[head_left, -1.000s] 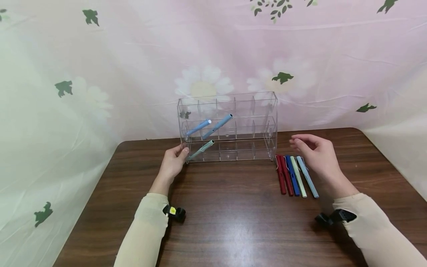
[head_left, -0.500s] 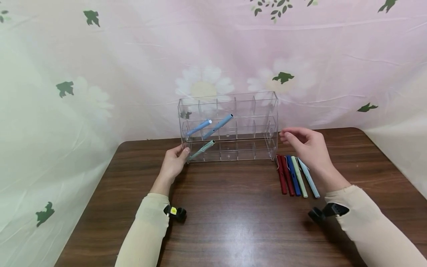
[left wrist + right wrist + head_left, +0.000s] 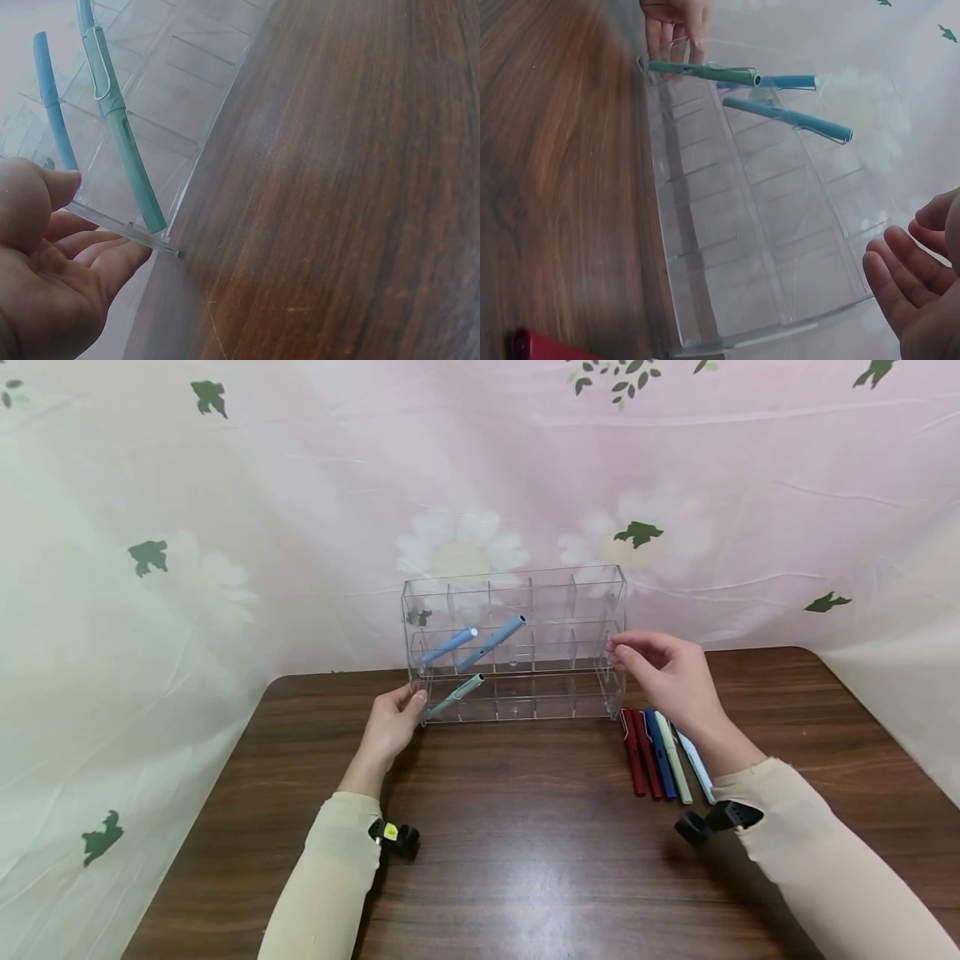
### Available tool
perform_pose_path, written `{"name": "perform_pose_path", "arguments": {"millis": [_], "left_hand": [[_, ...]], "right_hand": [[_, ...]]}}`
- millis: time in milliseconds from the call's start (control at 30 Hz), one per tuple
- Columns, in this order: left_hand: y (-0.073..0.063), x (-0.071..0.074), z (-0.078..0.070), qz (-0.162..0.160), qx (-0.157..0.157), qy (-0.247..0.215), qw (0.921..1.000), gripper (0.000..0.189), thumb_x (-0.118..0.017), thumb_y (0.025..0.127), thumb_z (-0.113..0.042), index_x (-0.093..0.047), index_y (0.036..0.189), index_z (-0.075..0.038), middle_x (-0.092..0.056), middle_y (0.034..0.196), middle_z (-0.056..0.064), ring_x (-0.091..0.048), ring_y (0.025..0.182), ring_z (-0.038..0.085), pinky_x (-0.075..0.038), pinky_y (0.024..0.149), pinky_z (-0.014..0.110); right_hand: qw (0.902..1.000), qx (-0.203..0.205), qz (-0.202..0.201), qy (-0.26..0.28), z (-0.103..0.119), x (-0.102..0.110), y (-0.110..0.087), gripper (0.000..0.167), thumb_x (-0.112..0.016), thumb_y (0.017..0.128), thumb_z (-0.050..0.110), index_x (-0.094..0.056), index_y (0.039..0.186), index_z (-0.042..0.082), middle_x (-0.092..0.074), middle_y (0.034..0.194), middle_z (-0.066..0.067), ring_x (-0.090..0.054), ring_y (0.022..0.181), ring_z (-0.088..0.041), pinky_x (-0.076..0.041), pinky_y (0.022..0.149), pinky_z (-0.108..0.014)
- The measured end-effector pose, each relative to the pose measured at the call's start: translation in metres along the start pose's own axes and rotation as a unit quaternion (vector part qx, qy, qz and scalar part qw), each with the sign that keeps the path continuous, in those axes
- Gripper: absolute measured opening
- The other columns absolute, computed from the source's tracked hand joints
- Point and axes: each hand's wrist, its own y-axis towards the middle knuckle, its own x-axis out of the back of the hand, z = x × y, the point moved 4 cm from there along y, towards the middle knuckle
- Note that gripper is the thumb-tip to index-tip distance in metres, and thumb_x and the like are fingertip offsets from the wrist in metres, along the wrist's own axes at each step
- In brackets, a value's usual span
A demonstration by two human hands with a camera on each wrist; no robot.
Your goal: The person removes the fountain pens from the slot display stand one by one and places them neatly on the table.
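A clear acrylic pen organizer (image 3: 551,672) with tiered compartments stands at the back of the table. My left hand (image 3: 392,722) pinches its left side wall, thumb (image 3: 64,187) on one face and fingers behind. A green pen (image 3: 455,696) leans in the leftmost front compartment. Behind it, a bright blue pen (image 3: 448,646) and a grey-blue pen (image 3: 491,643) lean in the middle tier. My right hand (image 3: 667,681), fingers loosely bent and holding nothing, is by the organizer's right side; whether its fingertips touch the wall I cannot tell.
Right of the organizer, two dark red pens (image 3: 633,756), a dark blue pen (image 3: 661,756), a pale green pen (image 3: 673,758) and a light blue pen (image 3: 697,767) lie side by side on the brown wooden table (image 3: 517,827). A flowered cloth (image 3: 510,485) hangs behind.
My right hand has moved left and away from me, from above the loose pens to the organizer's right side. The left hand keeps its grip, and the pens have not moved.
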Motion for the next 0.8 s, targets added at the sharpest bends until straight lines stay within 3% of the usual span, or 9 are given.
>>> {"name": "perform_pose_path", "arguments": {"millis": [133, 400, 633, 800], "left_hand": [[0.0, 0.0, -0.001, -0.002, -0.001, 0.001, 1.0, 0.047, -0.055, 0.115, -0.022, -0.054, 0.157, 0.0, -0.065, 0.15, 0.022, -0.06, 0.141, 0.032, -0.05, 0.118, 0.052], [0.0, 0.0, -0.001, -0.001, 0.005, 0.001, 1.0, 0.048, -0.054, 0.115, -0.023, -0.053, 0.158, -0.001, -0.065, 0.15, 0.022, -0.06, 0.138, 0.031, -0.052, 0.117, 0.052], [0.0, 0.0, 0.0, -0.001, 0.011, 0.008, 0.9999, 0.048, -0.054, 0.115, -0.024, -0.052, 0.159, -0.002, -0.065, 0.15, 0.021, -0.061, 0.137, 0.03, -0.051, 0.117, 0.052], [0.0, 0.0, 0.001, -0.003, 0.011, 0.007, 0.9999, 0.049, -0.053, 0.116, -0.024, -0.052, 0.159, -0.002, -0.066, 0.149, 0.021, -0.061, 0.134, 0.028, -0.052, 0.116, 0.052]], "right_hand": [[1.0, 0.001, 0.006, 0.002, 0.004, -0.005, 0.004, 0.026, -0.069, 0.107, 0.012, -0.076, 0.126, -0.004, -0.08, 0.117, -0.017, -0.076, 0.092, 0.006, -0.059, 0.083, -0.01], [0.9995, 0.002, 0.011, 0.028, 0.011, -0.017, 0.011, 0.027, -0.069, 0.106, 0.011, -0.076, 0.127, -0.005, -0.078, 0.121, -0.026, -0.075, 0.093, 0.009, -0.058, 0.084, -0.01], [0.9994, 0.012, 0.027, -0.018, 0.014, -0.024, 0.016, 0.027, -0.07, 0.107, 0.017, -0.077, 0.128, 0.002, -0.079, 0.123, -0.02, -0.07, 0.092, 0.01, -0.053, 0.078, -0.007], [0.9993, 0.013, 0.031, -0.019, 0.014, -0.031, 0.021, 0.029, -0.071, 0.106, 0.019, -0.076, 0.131, 0.005, -0.079, 0.127, -0.016, -0.068, 0.094, 0.011, -0.053, 0.081, -0.007]]}}
